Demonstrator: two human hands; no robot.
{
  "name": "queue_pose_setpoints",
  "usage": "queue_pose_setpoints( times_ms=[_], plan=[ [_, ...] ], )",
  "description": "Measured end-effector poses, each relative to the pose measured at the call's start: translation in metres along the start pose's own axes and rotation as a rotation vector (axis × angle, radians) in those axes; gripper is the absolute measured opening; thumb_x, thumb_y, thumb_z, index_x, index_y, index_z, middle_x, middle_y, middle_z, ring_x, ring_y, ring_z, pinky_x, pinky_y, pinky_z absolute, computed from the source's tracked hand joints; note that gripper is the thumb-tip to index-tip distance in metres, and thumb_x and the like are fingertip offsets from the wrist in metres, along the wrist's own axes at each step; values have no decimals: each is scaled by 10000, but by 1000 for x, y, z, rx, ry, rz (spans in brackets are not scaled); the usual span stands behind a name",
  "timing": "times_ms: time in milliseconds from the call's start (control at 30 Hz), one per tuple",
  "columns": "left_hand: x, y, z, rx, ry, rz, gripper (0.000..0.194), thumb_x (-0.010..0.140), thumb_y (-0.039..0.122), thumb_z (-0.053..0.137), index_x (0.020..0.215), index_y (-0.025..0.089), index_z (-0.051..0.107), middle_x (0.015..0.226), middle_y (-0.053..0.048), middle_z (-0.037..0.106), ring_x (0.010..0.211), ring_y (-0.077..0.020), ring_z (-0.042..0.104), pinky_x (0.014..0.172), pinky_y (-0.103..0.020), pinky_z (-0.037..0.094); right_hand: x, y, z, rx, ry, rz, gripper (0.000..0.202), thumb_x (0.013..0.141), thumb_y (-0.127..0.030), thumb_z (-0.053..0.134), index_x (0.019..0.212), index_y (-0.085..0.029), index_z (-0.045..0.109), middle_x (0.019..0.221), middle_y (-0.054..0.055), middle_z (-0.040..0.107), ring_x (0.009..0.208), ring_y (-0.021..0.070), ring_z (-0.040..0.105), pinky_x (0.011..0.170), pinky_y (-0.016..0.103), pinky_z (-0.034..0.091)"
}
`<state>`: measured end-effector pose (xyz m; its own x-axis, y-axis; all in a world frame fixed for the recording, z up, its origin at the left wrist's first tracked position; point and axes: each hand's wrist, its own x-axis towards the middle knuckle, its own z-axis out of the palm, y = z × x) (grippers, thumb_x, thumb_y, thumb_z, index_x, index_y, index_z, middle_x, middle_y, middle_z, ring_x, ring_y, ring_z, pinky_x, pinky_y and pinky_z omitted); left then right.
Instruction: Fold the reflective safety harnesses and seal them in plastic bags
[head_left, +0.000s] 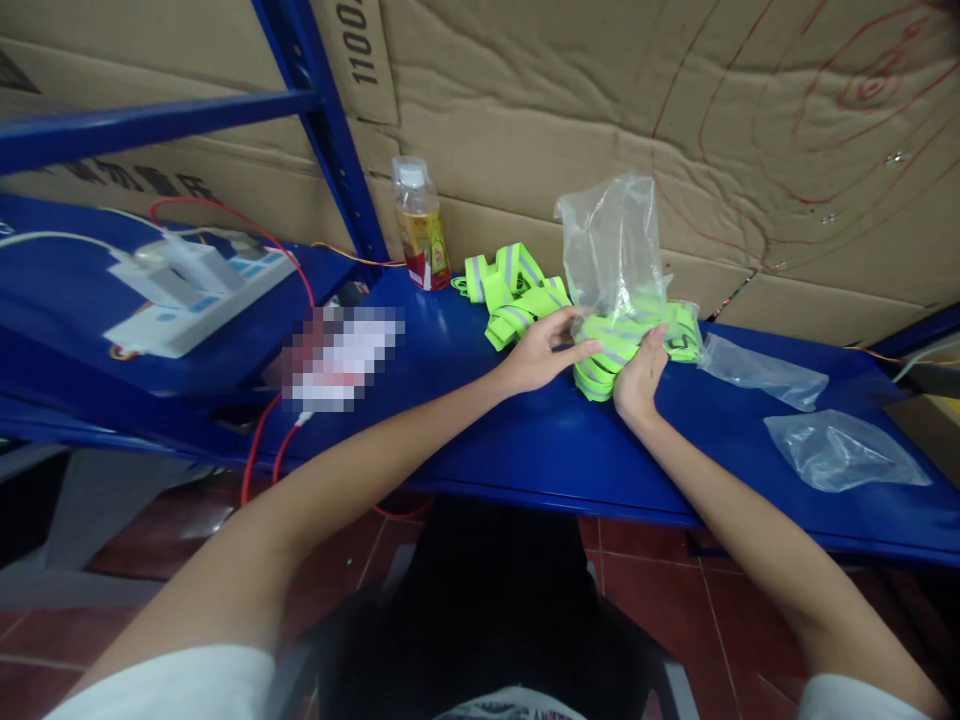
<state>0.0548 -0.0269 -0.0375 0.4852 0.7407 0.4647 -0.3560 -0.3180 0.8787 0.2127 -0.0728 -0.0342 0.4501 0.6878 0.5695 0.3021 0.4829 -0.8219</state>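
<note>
A clear plastic bag (611,240) stands upright over a folded bundle of neon green reflective straps (595,375) on the blue shelf (480,450). My left hand (541,352) pinches the bag and bundle from the left, thumb and fingers pressed on it. From the right, my right hand (643,376) grips the same bundle. The bundle's lower end sticks out below the bag's edge. Behind my left hand lies a loose pile of green straps (517,290). Another green bundle (682,332), in clear plastic, lies just beyond my right hand.
Two clear bags (765,372) (847,450) lie at the right. A drink bottle (422,228) stands at the back. On the left are a blurred-out item (345,358), red cables and a power strip (199,300). Cardboard (510,130) rises behind.
</note>
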Motion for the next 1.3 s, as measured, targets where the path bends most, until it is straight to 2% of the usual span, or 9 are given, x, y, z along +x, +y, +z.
queue_pose_setpoints(
  times_ms=[100, 233, 367, 567, 900, 967, 1100, 1167, 1300],
  plan=[
    [3, -7, -4, -14, 23, 23, 618, 836, 427, 877, 1366, 189, 665, 1403, -125, 737, 1332, -287, 695, 1224, -487, 527, 6, 11, 1, 76, -24, 39, 572, 1009, -764, 505, 934, -237, 714, 935, 52, 743, 921, 238, 733, 919, 437, 614],
    [3, -9, -7, -25, 15, 28, 607, 824, 408, 891, 1347, 172, 691, 1424, -139, 734, 1330, -288, 706, 1228, -509, 535, 10, 14, -2, 22, 28, -54, 473, 984, -740, 580, 1016, -274, 650, 969, 31, 679, 944, 226, 693, 946, 429, 592],
    [2, -5, -7, -25, 1, -21, 605, 826, 396, 893, 1352, 160, 712, 1433, -147, 732, 1328, -282, 713, 1245, -527, 520, 9, 6, -4, -115, 8, -170, 473, 1054, -703, 460, 1182, -295, 662, 1182, 74, 689, 1180, 256, 675, 1076, 468, 548],
    [2, -4, -6, -38, 10, -32, 574, 813, 379, 902, 1303, 141, 721, 1358, -153, 763, 1299, -283, 725, 1231, -525, 530, 5, 6, -5, -134, 2, -146, 530, 1071, -720, 392, 893, -281, 630, 856, 45, 635, 861, 257, 659, 895, 464, 589],
    [-2, -7, -4, -58, -27, -77, 475, 855, 414, 878, 1172, 170, 622, 1199, -139, 791, 1194, -281, 770, 1119, -519, 611, 5, 10, -1, -75, 54, -38, 646, 1059, -776, 306, 959, -273, 699, 1008, 95, 738, 1132, 301, 714, 1091, 500, 557],
    [-3, -9, -4, -44, -50, -72, 523, 828, 408, 902, 1184, 187, 589, 1218, -144, 780, 1209, -293, 764, 1097, -526, 627, 5, 12, 0, -76, 31, -43, 625, 1056, -772, 329, 994, -271, 696, 1026, 91, 735, 1077, 295, 711, 1075, 504, 561],
    [-7, -13, -5, 15, -103, -30, 799, 608, 290, 1032, 1212, 217, 515, 1414, -182, 684, 1329, -334, 704, 1134, -565, 608, 4, 15, 1, -97, 57, -80, 566, 1060, -749, 361, 955, -272, 646, 992, 89, 683, 1074, 290, 671, 1079, 504, 537],
    [-8, -16, -5, 75, -60, -16, 842, 553, 266, 1049, 1194, 218, 506, 1431, -187, 665, 1314, -343, 706, 1116, -580, 617, 5, 16, 1, -104, 68, -110, 508, 1078, -700, 374, 944, -276, 619, 963, 77, 646, 1072, 282, 657, 1074, 493, 530],
    [-5, -16, -9, 167, 82, 2, 653, 665, 318, 994, 1090, 208, 511, 1272, -150, 740, 1184, -316, 760, 1007, -541, 665, 7, 12, 1, -128, 24, -204, 414, 1102, -616, 395, 1023, -278, 621, 943, 52, 626, 950, 255, 657, 992, 465, 555]
  ],
)
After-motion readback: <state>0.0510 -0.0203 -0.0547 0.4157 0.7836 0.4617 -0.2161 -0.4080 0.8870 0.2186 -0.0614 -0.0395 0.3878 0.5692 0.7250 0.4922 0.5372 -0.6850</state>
